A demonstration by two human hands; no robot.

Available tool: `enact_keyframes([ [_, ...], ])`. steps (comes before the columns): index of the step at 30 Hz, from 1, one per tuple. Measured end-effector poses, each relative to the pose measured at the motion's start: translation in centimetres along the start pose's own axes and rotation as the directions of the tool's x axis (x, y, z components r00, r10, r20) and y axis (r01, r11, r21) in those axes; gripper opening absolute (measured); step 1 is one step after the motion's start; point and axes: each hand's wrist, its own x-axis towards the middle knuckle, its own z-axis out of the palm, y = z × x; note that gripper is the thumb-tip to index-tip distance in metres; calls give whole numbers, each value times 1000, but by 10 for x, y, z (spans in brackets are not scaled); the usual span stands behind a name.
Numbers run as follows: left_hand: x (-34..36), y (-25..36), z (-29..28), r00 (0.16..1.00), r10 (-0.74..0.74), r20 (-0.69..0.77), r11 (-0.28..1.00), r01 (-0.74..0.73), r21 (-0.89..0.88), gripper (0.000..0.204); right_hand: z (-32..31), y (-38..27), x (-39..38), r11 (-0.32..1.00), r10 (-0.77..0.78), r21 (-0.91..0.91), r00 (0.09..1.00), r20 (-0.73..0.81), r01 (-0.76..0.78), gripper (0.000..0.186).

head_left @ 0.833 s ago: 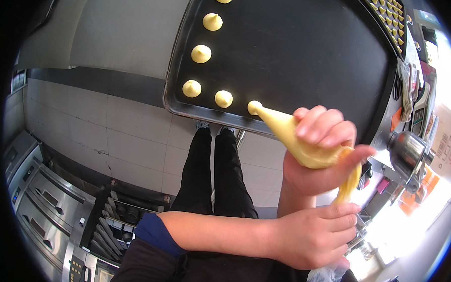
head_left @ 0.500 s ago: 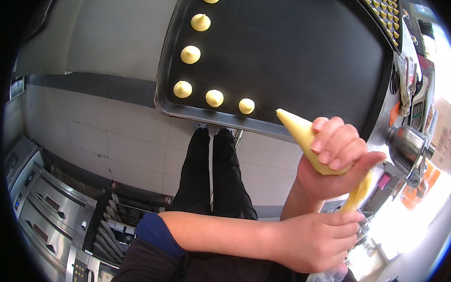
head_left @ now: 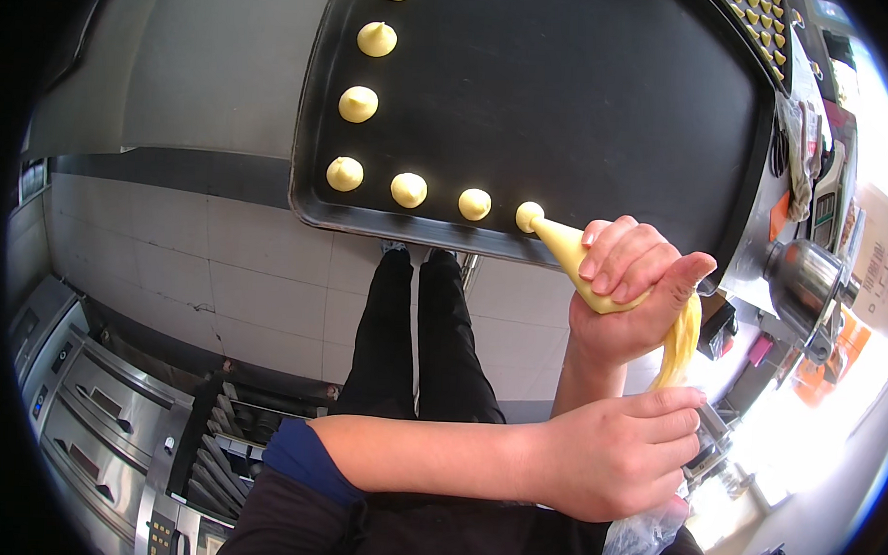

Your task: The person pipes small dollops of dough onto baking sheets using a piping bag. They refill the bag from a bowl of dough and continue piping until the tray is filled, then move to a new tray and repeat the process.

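Observation:
My right hand (head_left: 639,284) is wrapped round the full body of a piping bag (head_left: 562,247) of pale yellow batter, thumb raised. The bag's tip points left and touches a small batter mound (head_left: 529,217) on the dark baking tray (head_left: 567,106). Lower down, my left hand (head_left: 619,455) is closed on the bag's twisted tail, and clear plastic (head_left: 642,539) hangs below the fist. To the left of the tip, more peaked batter mounds (head_left: 408,189) run along the tray's near edge, then up its left side.
A second tray (head_left: 765,34) of small yellow pieces lies at the far right. Beside the big tray's right edge stand a shiny metal machine part (head_left: 804,280) and assorted items. Steel ovens (head_left: 96,441) are at the lower left, with tiled floor (head_left: 171,258) below the tray.
The bag's tip has moved slightly left and down onto the tray, and a new mound now sits beneath it. Both hands shifted a little left and up. The tray appears slightly further left.

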Motion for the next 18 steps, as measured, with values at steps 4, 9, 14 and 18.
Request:
enact_keyframes([
  [4,1,0,1,1000,-5,-18,1000,4,-20,35,-5,1,-3,1000,10,8,1000,-7,-10,70],
  [9,1,-1,3,1000,-4,20,1000,5,-23,34,-5,-4,4,989,13,147,997,78,-24,67],
  [14,4,4,13,997,55,45,994,-50,-101,32,4,-44,5,923,154,373,979,-133,-94,79],
  [18,8,6,23,995,84,57,991,-77,-112,34,-18,-54,15,964,55,261,998,-10,-50,70],
])
